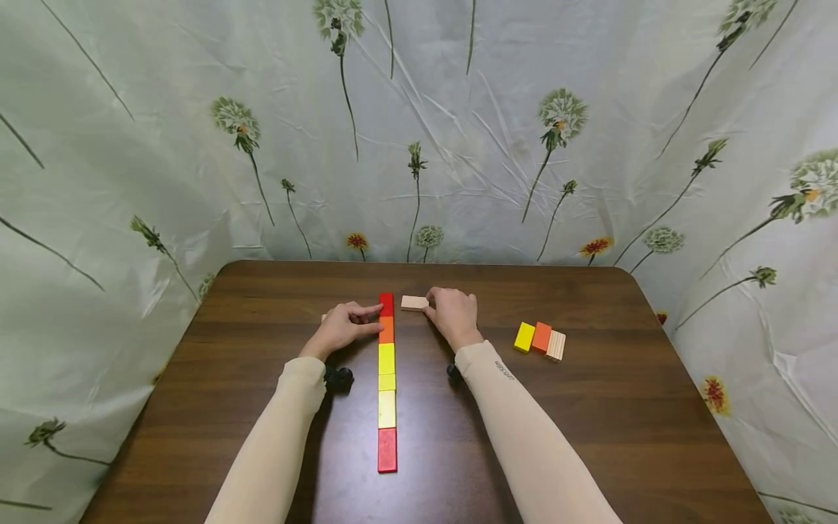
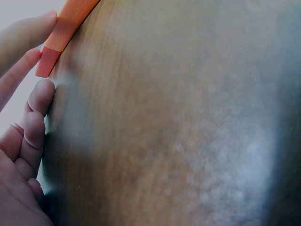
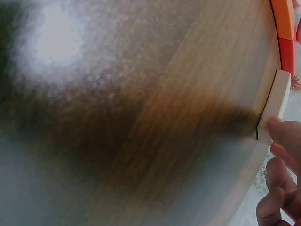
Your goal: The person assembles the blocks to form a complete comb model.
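A straight row of flat blocks runs down the middle of the table in the head view. At its far end is a red block, then an orange block, yellow blocks and a red block nearest me. My left hand lies at the row's left side, index fingertip at the far red block and thumb at the orange one; its other fingers are bent. Right of the row's far end, my right hand pinches a plain wooden block by its right end, the block lying crosswise on the table.
To the right sit a yellow block, an orange block and a striped wooden block, side by side. A pale piece shows partly behind my left hand. A flowered curtain hangs behind the brown table.
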`<state>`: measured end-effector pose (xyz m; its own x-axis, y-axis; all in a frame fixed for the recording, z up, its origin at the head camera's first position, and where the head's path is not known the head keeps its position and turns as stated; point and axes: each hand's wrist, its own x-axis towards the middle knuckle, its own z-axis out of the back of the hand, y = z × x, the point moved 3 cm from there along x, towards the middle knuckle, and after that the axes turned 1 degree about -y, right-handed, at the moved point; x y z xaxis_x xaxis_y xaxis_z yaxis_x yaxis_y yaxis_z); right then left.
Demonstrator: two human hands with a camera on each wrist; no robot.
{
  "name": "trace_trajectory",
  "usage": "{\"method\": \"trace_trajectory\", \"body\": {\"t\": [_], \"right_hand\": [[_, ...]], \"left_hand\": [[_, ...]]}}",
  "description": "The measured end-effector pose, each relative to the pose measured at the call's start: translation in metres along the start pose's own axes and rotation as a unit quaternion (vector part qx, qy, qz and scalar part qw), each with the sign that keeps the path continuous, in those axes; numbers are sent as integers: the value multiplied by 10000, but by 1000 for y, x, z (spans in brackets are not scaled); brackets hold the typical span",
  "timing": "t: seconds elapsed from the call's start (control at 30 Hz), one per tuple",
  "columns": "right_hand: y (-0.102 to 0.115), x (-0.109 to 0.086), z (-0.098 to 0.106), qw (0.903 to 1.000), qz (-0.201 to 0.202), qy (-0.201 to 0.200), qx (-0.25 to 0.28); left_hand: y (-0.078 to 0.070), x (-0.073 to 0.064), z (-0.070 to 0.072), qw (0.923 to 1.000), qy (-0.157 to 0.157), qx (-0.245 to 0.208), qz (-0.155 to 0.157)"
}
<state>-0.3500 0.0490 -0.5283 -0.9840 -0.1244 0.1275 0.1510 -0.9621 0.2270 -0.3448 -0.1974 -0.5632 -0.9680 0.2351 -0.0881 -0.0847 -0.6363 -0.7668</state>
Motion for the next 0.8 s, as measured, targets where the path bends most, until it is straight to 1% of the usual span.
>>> {"method": "trace_trajectory", "body": {"t": [0.2, 0.4, 0.67, 0.8], "right_hand": [[2, 3, -2, 9998, 53, -149, 77], [8, 7, -3, 9996, -10, -260, 75], [14, 12, -5, 9996, -127, -229, 136], [17, 13, -7, 9995, -158, -212, 165]], "left_hand": [[1, 2, 0, 10000, 16, 34, -7], [2, 1, 0, 10000, 9, -23, -3], [2, 1, -1, 9998, 42, -212, 50], [0, 1, 0, 9997, 44, -235, 94]]}}
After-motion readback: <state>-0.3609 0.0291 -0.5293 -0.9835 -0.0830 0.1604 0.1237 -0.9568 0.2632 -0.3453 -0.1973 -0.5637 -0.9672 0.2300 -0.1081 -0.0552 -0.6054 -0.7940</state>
